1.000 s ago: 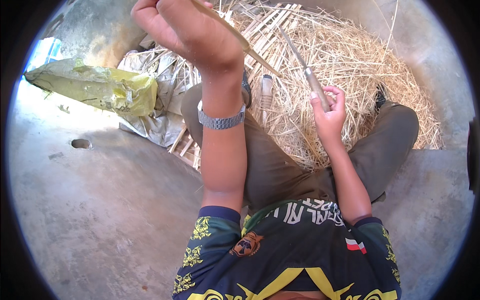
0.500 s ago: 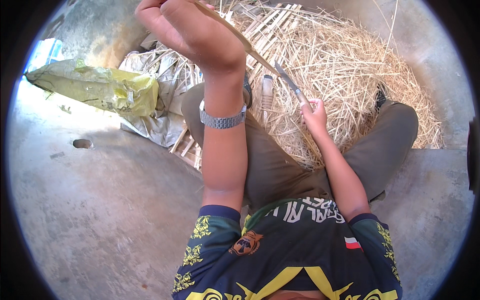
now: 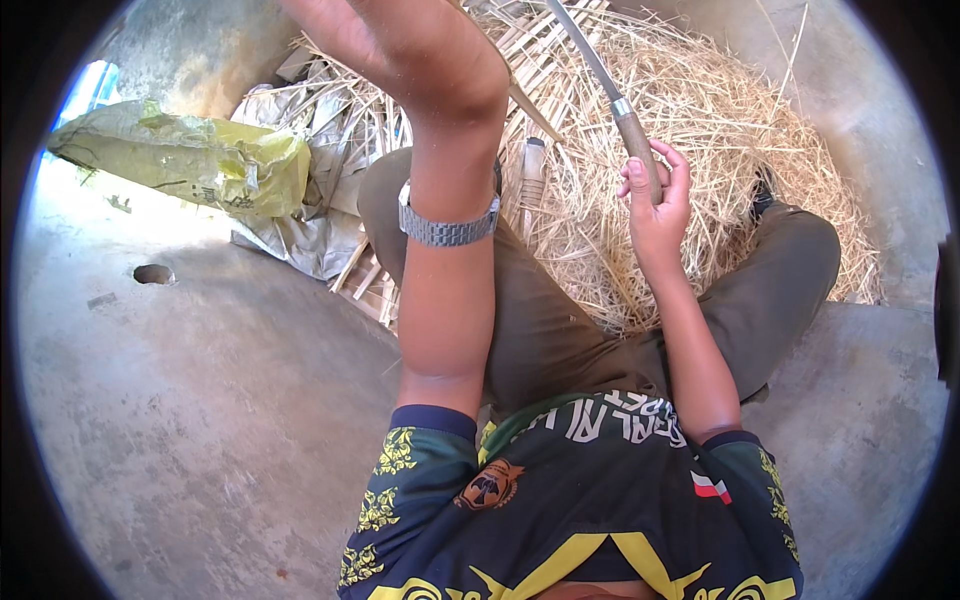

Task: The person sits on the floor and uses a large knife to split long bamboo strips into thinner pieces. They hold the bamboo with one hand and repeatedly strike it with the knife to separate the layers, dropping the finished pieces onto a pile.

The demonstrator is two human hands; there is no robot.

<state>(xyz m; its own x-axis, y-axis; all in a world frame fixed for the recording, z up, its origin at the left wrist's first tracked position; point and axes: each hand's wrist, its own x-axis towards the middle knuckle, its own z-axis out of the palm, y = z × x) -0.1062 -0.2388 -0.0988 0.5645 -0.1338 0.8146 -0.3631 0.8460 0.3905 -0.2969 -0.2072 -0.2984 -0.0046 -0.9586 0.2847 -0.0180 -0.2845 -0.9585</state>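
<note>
Right hand point(image 3: 655, 205): clenched around the brown handle of a knife point(image 3: 612, 95), fingers curled over the grip, thumb side toward the body; it is raised above the straw, over the right thigh.
Knife: 1 long, narrow grey blade with a metal collar where it meets the handle; the blade slants up and to the left, its tip leaving the picture at the top edge.
Left hand point(image 3: 400, 40): lifted high, close to the camera and cut off by the top edge; the fingers are out of sight, so I cannot tell whether it grips anything.
Bamboo strip point(image 3: 532, 110): a thin, pale sliver shows just below the left hand, pointing down and right to a sharp end beside the knife blade; whether the hand holds it is hidden.
Wristwatch point(image 3: 447, 230): a grey metal band circles the left forearm.
Straw pile point(image 3: 760, 110): dry yellow shavings heaped on the concrete floor point(image 3: 200, 440) between and beyond the legs, toward the far right side of the floor.
Legs: 2 knees in brown trousers point(image 3: 560, 330) spread apart, the person seated on the floor.
Split strips point(image 3: 365, 285): flat pale lengths lie beside the left thigh, partly on a grey sheet point(image 3: 300, 240).
Yellow bag point(image 3: 190, 160): crumpled, lying on the floor toward its far left side, touching the grey sheet.
Hole point(image 3: 153, 274): a small round opening in the floor, near the bag.
</note>
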